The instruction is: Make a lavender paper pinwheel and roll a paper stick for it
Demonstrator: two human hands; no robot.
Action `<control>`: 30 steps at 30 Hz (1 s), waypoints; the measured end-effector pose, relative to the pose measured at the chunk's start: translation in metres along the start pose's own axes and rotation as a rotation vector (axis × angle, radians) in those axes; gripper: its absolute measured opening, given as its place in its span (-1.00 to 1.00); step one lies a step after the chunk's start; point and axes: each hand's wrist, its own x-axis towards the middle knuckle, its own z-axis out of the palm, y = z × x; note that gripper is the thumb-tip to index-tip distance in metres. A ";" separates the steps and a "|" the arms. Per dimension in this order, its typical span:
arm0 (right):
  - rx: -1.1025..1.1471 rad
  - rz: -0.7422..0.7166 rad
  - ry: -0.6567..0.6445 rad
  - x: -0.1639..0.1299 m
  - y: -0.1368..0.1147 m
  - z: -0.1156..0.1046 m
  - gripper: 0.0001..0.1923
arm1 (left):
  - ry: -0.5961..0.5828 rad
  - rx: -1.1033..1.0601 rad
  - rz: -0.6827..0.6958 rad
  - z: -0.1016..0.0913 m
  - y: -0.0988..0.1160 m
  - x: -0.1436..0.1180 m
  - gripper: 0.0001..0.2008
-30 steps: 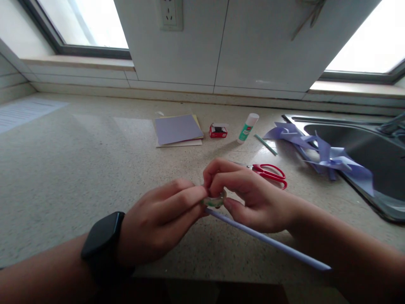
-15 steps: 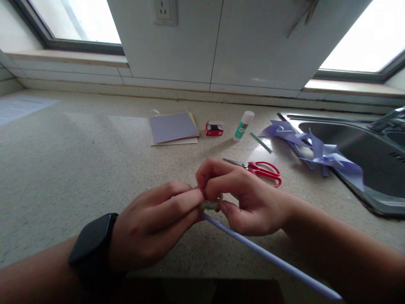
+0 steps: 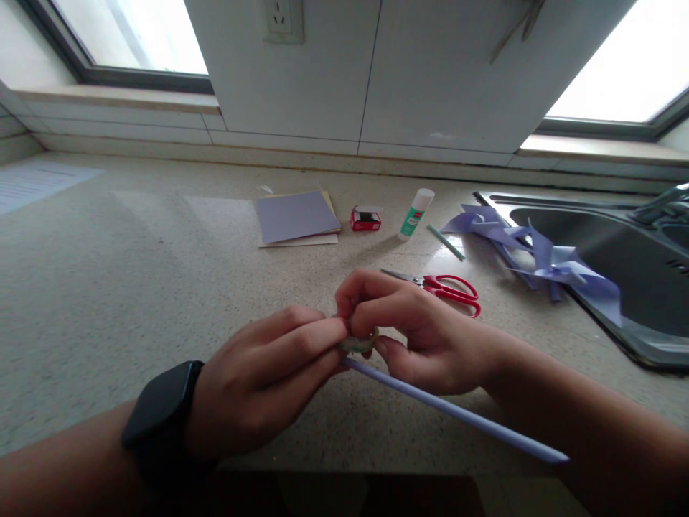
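Little has shifted over the last second. The left hand (image 3: 269, 373) and right hand (image 3: 425, 337) have drawn a touch closer around the small clear ring-shaped tape roll (image 3: 359, 343), so less of the roll shows between the fingertips than before. The long pale lilac paper rod (image 3: 457, 416), running from the roll under the right hand, now lies at a slightly flatter slant than half a second ago. The camera view has also dropped and swung a little since the earliest picture, so the red-handled scissors (image 3: 449, 290) beyond the roll sit marginally lower and further left.
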 end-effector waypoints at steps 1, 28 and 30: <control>0.002 -0.001 0.000 0.000 0.000 0.000 -0.93 | -0.002 0.007 0.014 0.000 -0.001 0.000 -0.75; 0.101 0.046 0.059 -0.001 0.003 0.002 -0.92 | -0.035 0.095 0.090 -0.002 -0.002 -0.001 -0.73; 0.113 0.046 0.054 0.000 0.002 0.002 -0.92 | -0.030 0.087 0.065 -0.002 -0.001 0.000 -0.73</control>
